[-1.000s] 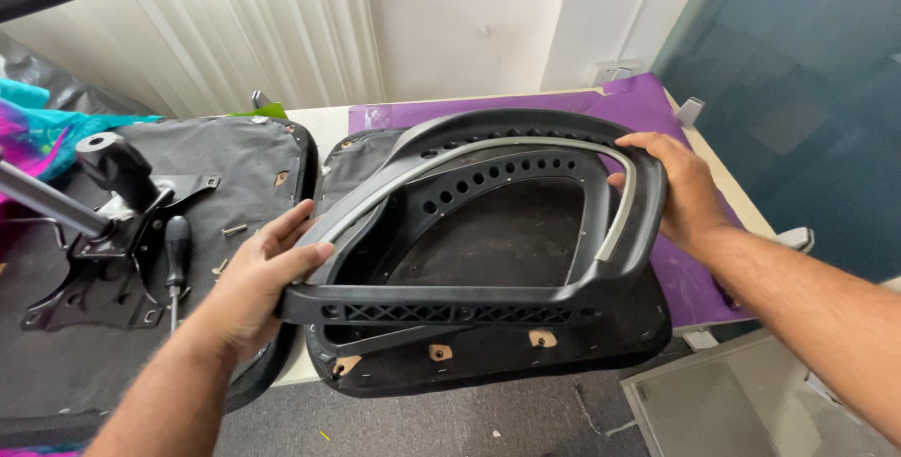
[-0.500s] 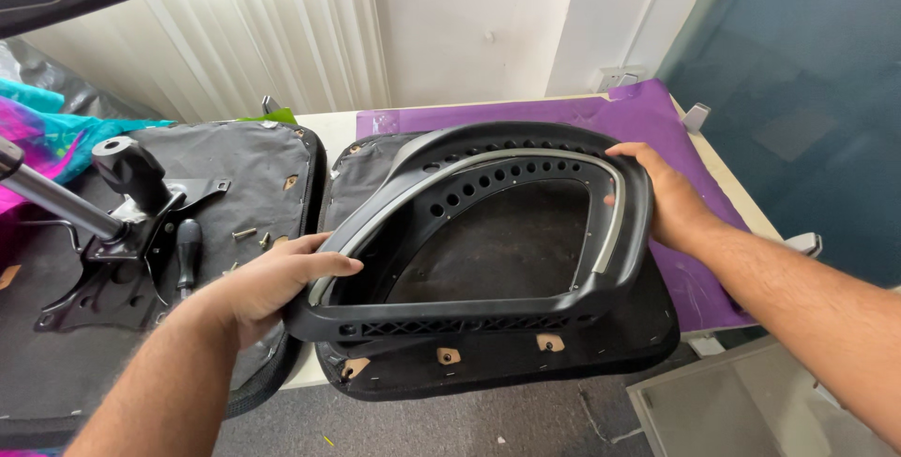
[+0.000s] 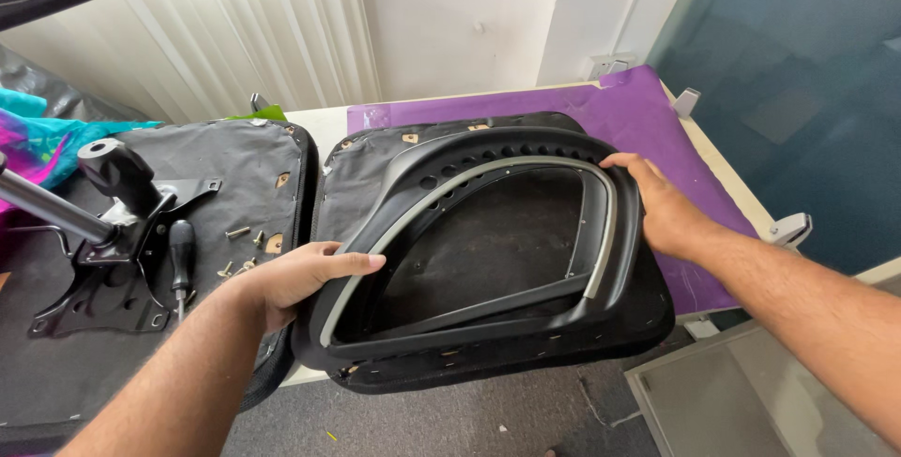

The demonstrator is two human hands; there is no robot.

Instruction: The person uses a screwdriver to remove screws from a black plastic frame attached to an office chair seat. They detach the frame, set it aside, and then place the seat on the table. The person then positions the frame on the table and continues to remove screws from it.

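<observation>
we hold the black plastic ring-shaped chair frame with a grey inner strip [image 3: 488,232] flat on the black fabric-covered seat cushion [image 3: 648,316]. left hand [image 3: 296,279] grips its left edge; right hand [image 3: 662,208] rests on the right rim, apparently gripping it. black-handled screwdriver [image 3: 180,260] and loose screws [image 3: 239,232] lie to the left.

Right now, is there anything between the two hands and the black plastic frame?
Nothing visible. The left hand rests on the black plastic frame at its left edge, and the right hand touches its right edge. The frame lies on the upturned seat cushion.
</observation>
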